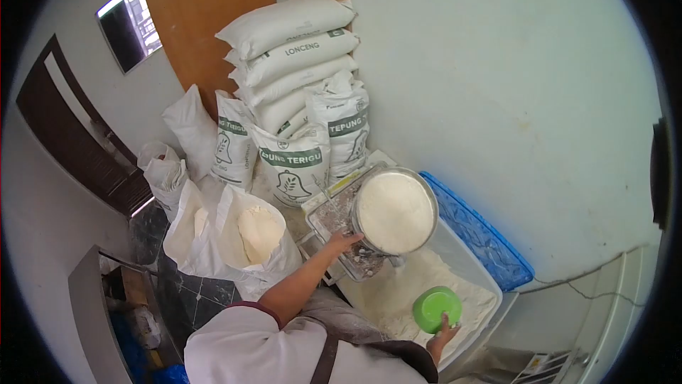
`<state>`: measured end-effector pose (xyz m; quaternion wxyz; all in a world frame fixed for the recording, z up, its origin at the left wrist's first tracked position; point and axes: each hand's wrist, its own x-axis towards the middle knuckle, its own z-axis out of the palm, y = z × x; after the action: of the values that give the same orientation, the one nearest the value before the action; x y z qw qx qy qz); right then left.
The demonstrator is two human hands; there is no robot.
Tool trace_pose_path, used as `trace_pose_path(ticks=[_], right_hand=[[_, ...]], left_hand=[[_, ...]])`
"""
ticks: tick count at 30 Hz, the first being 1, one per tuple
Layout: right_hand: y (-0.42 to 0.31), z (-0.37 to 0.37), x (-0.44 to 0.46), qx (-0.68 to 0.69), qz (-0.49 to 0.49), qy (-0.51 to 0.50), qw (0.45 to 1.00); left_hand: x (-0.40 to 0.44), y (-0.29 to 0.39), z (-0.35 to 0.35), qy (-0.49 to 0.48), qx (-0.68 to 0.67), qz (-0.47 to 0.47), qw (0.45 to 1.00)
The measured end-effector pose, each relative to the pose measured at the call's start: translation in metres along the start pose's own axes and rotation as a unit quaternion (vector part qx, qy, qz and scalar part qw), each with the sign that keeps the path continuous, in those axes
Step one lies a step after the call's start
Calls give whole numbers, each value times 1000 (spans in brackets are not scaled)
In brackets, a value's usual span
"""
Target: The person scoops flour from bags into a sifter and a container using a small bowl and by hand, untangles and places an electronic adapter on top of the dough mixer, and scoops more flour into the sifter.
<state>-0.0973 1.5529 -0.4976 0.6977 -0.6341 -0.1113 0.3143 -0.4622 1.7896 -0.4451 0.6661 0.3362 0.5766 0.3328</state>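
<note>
My left hand [345,241] reaches forward to the lower left rim of a round metal sieve [396,211] full of pale flour, its fingers closed at the rim. The sieve is above a wire frame and one end of a large clear plastic bin [490,284] with flour [383,299] in it. Lower right, over the bin, my right hand [444,333] grips a green bowl [435,309] by its near side. The bowl's inside shows plain green.
Behind stand stacked white flour sacks [295,50] and upright ones. Two open sacks [259,235] of flour are at the left on dark tiles. A blue lid [476,231] leans by the right wall. A shelf [106,313] stands lower left.
</note>
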Motion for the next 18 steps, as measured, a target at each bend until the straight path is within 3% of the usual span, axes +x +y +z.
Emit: trace_pose_path(ticks=[3,6,8,10,12,15,18], right_hand=[[-41,39,31,63,31,-14,997],[-91,106,56,115,37,-94,988],[-109,154,69,88,-10,-178,980],[-118,204,76,22,-36,-221,974],[-118,251,79,-88,-92,-278,952],[-117,302,78,-197,-41,-380,903],[-106,333,88,-314,-35,-446,838]], left_hand=[[10,18,3,-3,5,-9,1000],[16,28,7,-5,2,8,1000],[21,32,6,-11,13,24,1000],[33,28,6,-10,11,28,999],[55,8,1,46,151,34,987],[39,23,1,26,116,-8,993],[57,19,-1,1,129,19,992]])
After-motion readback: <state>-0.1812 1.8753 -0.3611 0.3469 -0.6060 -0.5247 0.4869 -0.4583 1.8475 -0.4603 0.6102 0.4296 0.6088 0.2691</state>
